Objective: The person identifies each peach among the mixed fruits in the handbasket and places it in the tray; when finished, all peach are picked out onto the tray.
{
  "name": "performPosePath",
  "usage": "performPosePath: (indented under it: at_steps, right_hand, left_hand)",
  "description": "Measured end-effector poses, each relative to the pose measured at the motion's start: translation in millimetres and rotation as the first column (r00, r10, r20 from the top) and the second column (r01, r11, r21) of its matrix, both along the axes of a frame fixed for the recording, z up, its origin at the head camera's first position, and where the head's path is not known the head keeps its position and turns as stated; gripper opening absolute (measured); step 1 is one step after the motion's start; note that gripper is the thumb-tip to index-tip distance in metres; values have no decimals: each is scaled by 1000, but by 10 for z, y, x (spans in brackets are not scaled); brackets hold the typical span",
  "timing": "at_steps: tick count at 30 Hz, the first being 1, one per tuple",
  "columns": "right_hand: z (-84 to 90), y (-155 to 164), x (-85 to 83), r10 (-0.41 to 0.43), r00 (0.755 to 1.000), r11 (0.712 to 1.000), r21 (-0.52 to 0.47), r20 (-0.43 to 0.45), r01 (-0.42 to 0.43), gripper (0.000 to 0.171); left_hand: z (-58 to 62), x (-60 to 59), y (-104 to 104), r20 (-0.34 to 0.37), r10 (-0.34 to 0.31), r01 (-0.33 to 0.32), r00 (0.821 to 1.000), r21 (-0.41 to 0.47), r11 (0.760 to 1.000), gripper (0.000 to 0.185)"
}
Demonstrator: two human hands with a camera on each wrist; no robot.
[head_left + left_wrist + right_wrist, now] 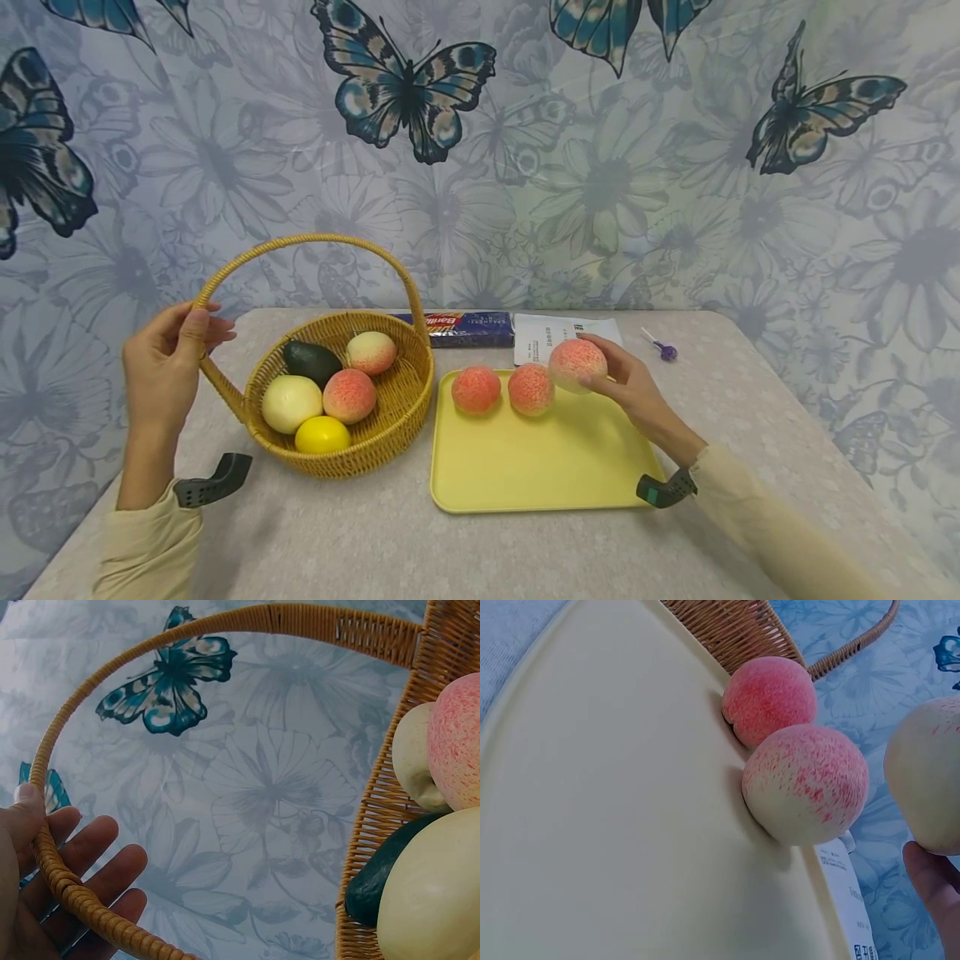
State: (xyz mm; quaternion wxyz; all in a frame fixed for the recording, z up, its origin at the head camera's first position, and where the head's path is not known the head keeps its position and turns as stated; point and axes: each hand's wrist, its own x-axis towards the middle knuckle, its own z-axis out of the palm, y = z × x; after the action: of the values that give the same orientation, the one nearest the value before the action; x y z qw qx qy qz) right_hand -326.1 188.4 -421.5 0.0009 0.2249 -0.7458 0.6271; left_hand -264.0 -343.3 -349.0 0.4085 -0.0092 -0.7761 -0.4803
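Note:
My left hand (pixel 161 358) grips the handle (pixel 315 239) of a wicker basket (pixel 378 462), its thumb against the side of the handle. Inside the basket lie a dark green avocado (pixel 311 363), a pale round fruit (pixel 291 404), a yellow lemon (pixel 322 435), a pink peach (pixel 349 396) and a paler peach (pixel 371 352). Over the back right of a yellow tray (pixel 540 467), my right hand (pixel 633 383) holds a pink and cream peach (pixel 577 365) between thumb and fingers. Two more peaches, a left one (pixel 476 390) and a right one (pixel 531 389), sit along the tray's back edge.
A blue Barilla spaghetti box (pixel 472 329) lies behind the tray, beside a printed white paper (pixel 555 331). At the back right is a purple lollipop (pixel 665 351). A butterfly-patterned cloth (pixel 600 192) hangs behind the table.

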Motion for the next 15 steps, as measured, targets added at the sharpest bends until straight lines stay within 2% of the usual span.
performPosePath:
  at_steps: [6,15]
  right_hand:
    - [-73,68,9,-44,999,999,-1,16,44,62]
    - [-169,172,1,-55,997,998,-37,59,57,62]
  left_hand:
    - [-11,-7,-8,-6,2,-2,1000,-10,1000,28]
    - [-13,-21,-24,-10,-12,12,1000,-4,1000,28]
